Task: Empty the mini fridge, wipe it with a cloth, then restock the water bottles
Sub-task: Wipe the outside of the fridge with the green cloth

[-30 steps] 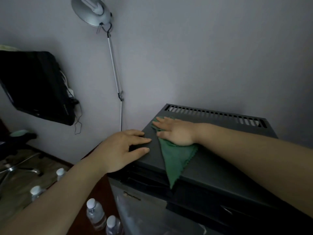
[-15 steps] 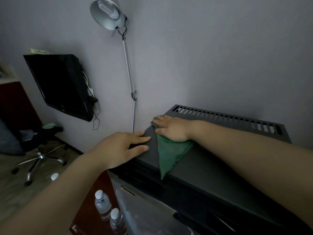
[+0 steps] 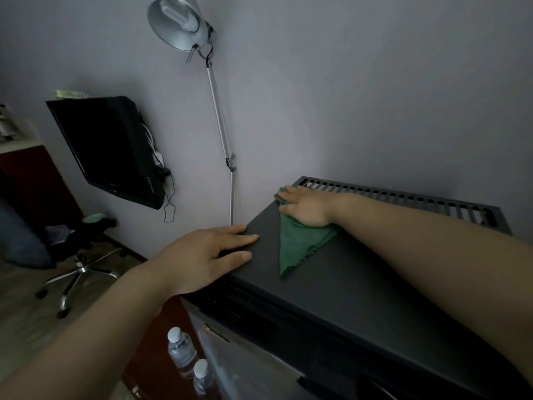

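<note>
The black mini fridge (image 3: pixel 360 287) fills the lower right, seen from above. A green cloth (image 3: pixel 300 243) lies on its top near the back left corner. My right hand (image 3: pixel 304 207) presses flat on the cloth, fingers straight and pointing left. Flat on the fridge's front left corner lies my left hand (image 3: pixel 207 255), fingers extended. Two water bottles (image 3: pixel 181 352) with white caps stand on the floor left of the fridge's front; a second one (image 3: pixel 203 379) is just below the first.
A floor lamp (image 3: pixel 178 21) stands against the wall behind the fridge's left side. A wall-mounted black TV (image 3: pixel 109 148) hangs at left, with a swivel chair (image 3: pixel 80 261) below it. A slatted vent (image 3: pixel 403 197) runs along the fridge's back edge.
My right hand has slid the cloth a little toward the back left corner. The camera has tilted up and left, so the chair and more of the TV show. My left hand stays put.
</note>
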### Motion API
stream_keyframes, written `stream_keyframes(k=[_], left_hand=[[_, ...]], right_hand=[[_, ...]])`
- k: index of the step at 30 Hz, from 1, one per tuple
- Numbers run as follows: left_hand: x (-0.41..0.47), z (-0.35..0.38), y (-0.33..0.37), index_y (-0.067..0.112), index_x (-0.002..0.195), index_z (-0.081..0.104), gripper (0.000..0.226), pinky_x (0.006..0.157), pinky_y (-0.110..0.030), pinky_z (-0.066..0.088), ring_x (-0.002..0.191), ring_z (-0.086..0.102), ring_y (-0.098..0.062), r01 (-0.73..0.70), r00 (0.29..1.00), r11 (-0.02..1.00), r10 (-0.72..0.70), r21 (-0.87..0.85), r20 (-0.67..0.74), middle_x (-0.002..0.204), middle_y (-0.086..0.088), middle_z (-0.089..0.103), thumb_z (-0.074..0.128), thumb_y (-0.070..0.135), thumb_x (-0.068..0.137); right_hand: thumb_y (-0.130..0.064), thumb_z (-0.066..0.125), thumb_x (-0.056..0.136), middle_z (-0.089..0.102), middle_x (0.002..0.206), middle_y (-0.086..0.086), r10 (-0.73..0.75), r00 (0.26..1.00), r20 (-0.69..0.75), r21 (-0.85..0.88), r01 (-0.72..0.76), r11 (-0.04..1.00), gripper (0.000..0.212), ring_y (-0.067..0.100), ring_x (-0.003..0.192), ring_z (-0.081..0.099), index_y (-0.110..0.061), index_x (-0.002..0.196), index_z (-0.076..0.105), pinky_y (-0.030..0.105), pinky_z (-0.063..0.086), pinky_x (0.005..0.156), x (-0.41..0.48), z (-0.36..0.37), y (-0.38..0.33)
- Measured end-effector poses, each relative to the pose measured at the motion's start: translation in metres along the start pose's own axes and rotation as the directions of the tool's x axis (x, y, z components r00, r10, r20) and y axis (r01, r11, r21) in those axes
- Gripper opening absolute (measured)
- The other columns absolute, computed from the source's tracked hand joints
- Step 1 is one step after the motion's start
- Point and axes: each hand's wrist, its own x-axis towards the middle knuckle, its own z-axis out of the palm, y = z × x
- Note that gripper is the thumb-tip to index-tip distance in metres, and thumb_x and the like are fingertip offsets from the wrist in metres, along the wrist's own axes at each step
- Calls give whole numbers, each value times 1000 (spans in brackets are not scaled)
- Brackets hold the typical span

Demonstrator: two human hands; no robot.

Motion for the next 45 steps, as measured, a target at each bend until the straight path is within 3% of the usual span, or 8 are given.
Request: stream_keyframes(k=[7,12,15,19,23,29,40,45], left_hand=[[34,-9,-10,52,149,35,67,118,-18,13,146,16,8,-113,988,993,114,-12,106,162,26,18,46,73,87],[80,-9,-20,58,151,22,76,124,-29,14,149,11,5,-174,968,983,181,-50,176,162,29,10,44,81,82],[110,-10,-16,51,156,17,77,123,-29,13,150,12,-1,-210,958,977,210,-25,197,165,23,9,43,76,88],[137,-9,-12,34,161,11,82,121,-23,11,151,13,-6,-266,954,964,259,27,152,167,12,11,43,69,94],[148,-4,-17,34,161,8,83,124,-30,9,153,6,-7,-254,944,967,246,8,218,168,15,1,34,74,93],[149,3,-23,34,161,0,83,125,-34,9,154,2,-9,-274,935,960,278,-51,221,168,16,-8,29,74,95],[149,8,-31,35,160,-2,67,120,-24,-1,153,-5,-6,-287,924,945,317,-157,214,167,15,-12,26,58,104],[148,8,-30,36,160,1,75,122,-29,2,153,-5,-5,-263,926,938,312,-226,214,167,18,-12,26,70,98]], right_hand=[[-53,24,106,-8,168,-5,-63,998,21,7,63,998,63,13,155,-6,-30,161,2,34,-1,125,-44,12,16],[-56,23,105,-9,168,-4,207,978,22,18,-207,978,65,13,155,-5,-29,161,1,28,-4,123,-51,5,60],[-57,20,105,-6,169,2,364,931,-2,50,-364,930,69,21,156,-3,-23,162,2,40,3,126,-23,3,61],[-53,21,106,-7,169,1,361,933,-20,49,-359,932,66,20,155,-4,-22,162,2,41,4,126,0,3,36],[-50,22,107,-9,168,-6,327,945,-3,72,-326,943,63,12,154,-7,-26,161,-1,38,1,126,-26,8,38],[-47,22,108,-1,169,3,548,836,-29,93,-544,834,65,19,155,4,-17,161,1,34,6,125,-6,-3,66],[-39,22,110,1,168,-7,411,911,-35,62,-409,911,56,11,154,4,-24,162,6,23,0,117,45,-5,54],[-41,24,109,5,169,0,556,831,-24,75,-553,830,58,15,154,9,-20,162,8,24,4,120,11,-6,81]])
